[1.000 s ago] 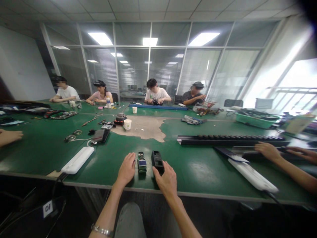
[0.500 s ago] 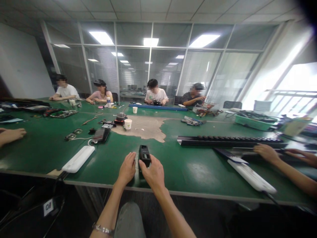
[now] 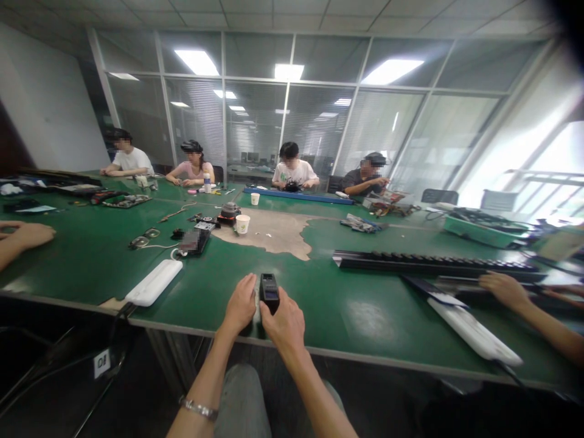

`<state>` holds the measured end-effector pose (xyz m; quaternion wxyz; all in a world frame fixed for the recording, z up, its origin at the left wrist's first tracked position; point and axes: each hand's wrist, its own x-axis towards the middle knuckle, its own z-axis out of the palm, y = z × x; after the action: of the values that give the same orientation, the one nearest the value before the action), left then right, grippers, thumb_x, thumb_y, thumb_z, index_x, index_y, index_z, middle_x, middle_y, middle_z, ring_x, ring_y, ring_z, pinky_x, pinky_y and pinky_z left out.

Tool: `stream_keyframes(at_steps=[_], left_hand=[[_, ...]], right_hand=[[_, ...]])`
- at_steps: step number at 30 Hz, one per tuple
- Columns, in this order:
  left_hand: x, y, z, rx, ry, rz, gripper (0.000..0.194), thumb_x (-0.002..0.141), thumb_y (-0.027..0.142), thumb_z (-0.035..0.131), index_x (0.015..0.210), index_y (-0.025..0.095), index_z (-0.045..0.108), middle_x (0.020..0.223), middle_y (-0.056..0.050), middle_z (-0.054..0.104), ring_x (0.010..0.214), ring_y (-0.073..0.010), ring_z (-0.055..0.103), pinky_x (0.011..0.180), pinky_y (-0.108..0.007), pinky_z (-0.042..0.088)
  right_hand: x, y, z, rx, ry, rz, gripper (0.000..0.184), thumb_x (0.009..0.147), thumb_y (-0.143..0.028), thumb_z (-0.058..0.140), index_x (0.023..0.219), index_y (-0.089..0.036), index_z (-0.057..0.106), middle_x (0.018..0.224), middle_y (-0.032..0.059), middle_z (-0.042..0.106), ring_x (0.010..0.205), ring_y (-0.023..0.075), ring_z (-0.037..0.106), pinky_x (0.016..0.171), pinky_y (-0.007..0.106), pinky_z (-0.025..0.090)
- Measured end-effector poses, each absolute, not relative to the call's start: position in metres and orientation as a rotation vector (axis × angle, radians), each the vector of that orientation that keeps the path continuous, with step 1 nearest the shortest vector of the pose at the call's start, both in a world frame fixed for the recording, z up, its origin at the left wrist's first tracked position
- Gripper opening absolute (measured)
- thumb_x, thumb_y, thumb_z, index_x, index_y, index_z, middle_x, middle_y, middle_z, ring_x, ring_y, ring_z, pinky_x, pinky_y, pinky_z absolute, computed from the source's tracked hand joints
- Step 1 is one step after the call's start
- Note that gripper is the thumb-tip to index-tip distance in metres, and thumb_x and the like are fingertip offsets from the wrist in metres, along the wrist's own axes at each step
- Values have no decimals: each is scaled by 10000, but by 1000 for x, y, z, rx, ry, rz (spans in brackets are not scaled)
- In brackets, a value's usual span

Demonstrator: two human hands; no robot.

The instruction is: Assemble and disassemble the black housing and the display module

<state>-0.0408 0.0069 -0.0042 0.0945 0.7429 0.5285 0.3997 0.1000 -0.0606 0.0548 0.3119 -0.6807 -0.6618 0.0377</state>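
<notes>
My right hand (image 3: 286,319) grips a black boxy device (image 3: 269,291) near the table's front edge, thumb on its near side and fingers around its right. A dark panel shows on the device's upper face. Close along its left side is my left hand (image 3: 239,306), its fingers curled and pressed together. Whatever those fingers hold, if anything, is hidden from this angle. Both hands are just above or resting on the green table (image 3: 319,316); I cannot tell which.
Left stands a white power strip (image 3: 155,283); beyond it are glasses (image 3: 145,238), a paper cup (image 3: 243,224) and loose parts. To the right lie a long black rail (image 3: 433,263) and another power strip (image 3: 474,328), beside a co-worker's hand (image 3: 506,292). Several people sit opposite.
The view has shifted, so the table's contents appear further right. The black device has tilted slightly, bringing its dark panel into view. My right hand still grips it, with my left alongside.
</notes>
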Motion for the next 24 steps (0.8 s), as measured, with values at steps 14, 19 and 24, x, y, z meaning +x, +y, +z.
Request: stream_keyframes(at_steps=[14, 19, 24], left_hand=[[-40, 1, 8, 2179, 1586, 1066, 471, 850, 102, 414, 1284, 160, 585, 1431, -122, 480, 1343, -220, 411, 1130, -390, 330], [-40, 7, -5, 2189, 1601, 1184, 437, 900, 146, 387, 1304, 152, 553, 1405, -123, 505, 1323, -212, 437, 1126, -410, 347], [-41, 8, -11, 2216, 1593, 1216, 421, 912, 183, 402, 1310, 183, 538, 1407, -101, 505, 1330, -202, 428, 1137, -421, 335]], right_hand=[[98, -49, 38, -1675, -1643, 185, 525, 823, -475, 555, 1209, -119, 585, 1121, 166, 657, 1073, 287, 599, 922, 375, 429], [100, -50, 57, -1564, -1603, 204, 404, 828, -455, 556, 1108, -175, 639, 1007, 108, 685, 984, 251, 623, 865, 337, 446], [118, -45, 88, -1444, -1545, 204, 432, 852, -490, 517, 1145, -192, 625, 1048, 91, 688, 982, 226, 626, 871, 317, 442]])
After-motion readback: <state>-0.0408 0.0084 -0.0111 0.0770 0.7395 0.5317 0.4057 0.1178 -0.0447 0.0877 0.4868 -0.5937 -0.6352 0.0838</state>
